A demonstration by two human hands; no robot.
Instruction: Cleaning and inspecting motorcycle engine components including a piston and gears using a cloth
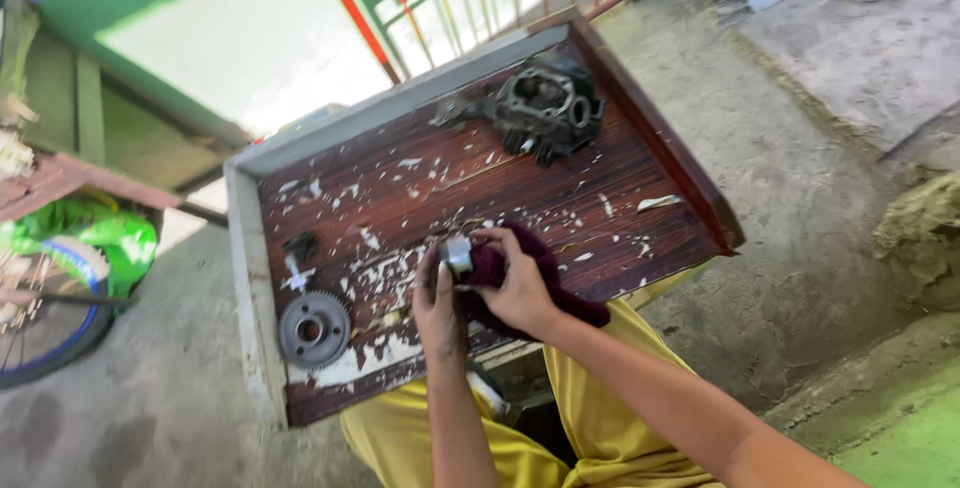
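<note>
You are at the wiping step — your left hand [437, 303] pinches a small round metal part [457, 255] in its grip, while your right hand [517, 283] is clenched on a dark maroon rag [520, 278] pressed against it, just above the near edge of the worktop [640, 213]. Next, it seems, turn the part to an unwiped face. The toothed gear [313, 328] lies at the near left corner, and the engine casting [545, 106] at the far edge.
</note>
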